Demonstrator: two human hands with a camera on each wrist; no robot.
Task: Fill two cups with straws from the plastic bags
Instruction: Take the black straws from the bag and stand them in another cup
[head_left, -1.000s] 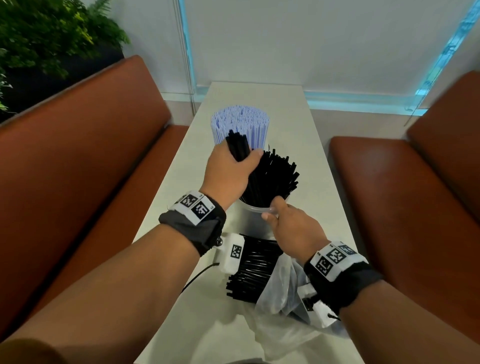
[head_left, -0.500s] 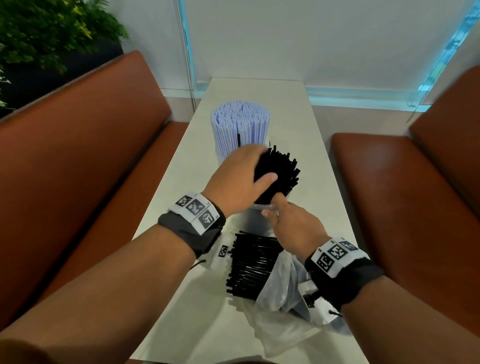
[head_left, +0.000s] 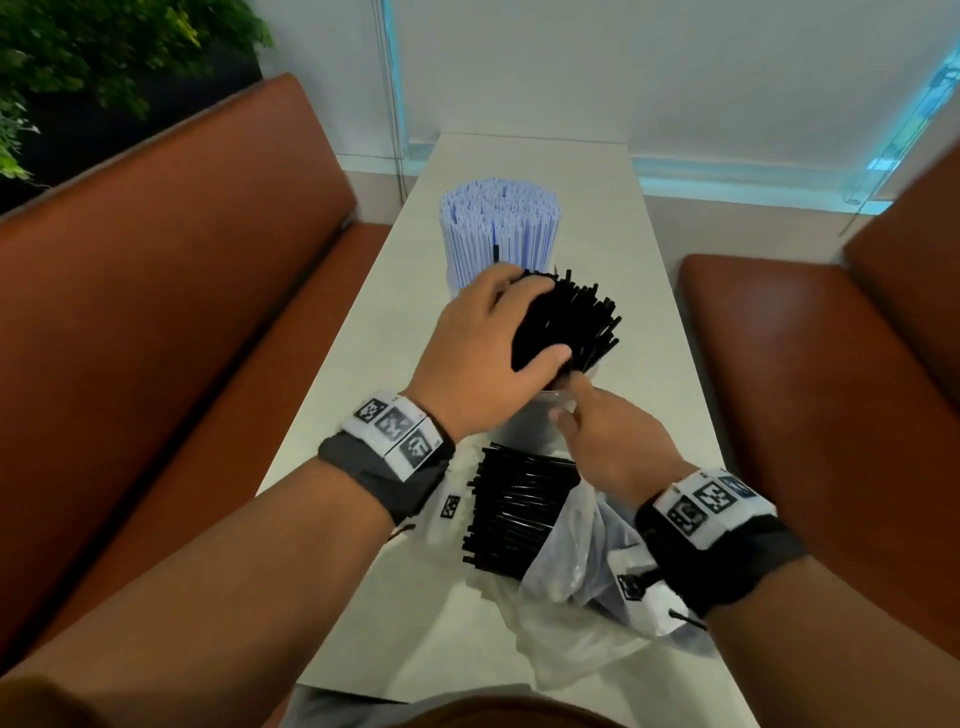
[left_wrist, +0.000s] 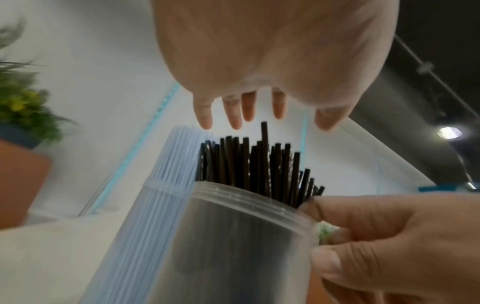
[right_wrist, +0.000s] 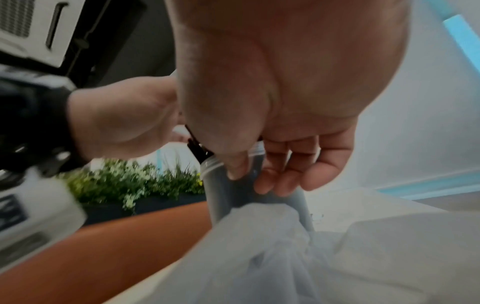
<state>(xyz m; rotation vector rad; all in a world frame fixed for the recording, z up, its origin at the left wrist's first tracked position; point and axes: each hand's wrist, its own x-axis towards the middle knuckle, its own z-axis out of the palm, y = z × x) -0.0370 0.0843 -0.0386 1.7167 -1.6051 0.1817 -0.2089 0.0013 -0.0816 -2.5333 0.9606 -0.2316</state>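
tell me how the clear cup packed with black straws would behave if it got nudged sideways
The clear cup looks tall and narrow, so probably tippy; the right hand grips its rim, likely to steady it. The black straws stand well above the rim, raising its balance point. The smooth plastic wall may also slide on the table.

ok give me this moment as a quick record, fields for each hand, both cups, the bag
left hand: open, spread over the tops of the black straws
right hand: grips the near cup at its rim
near cup: clear, upright, holds black straws
far cup: packed with pale blue straws
plastic bag: on the table, more black straws spilling from it
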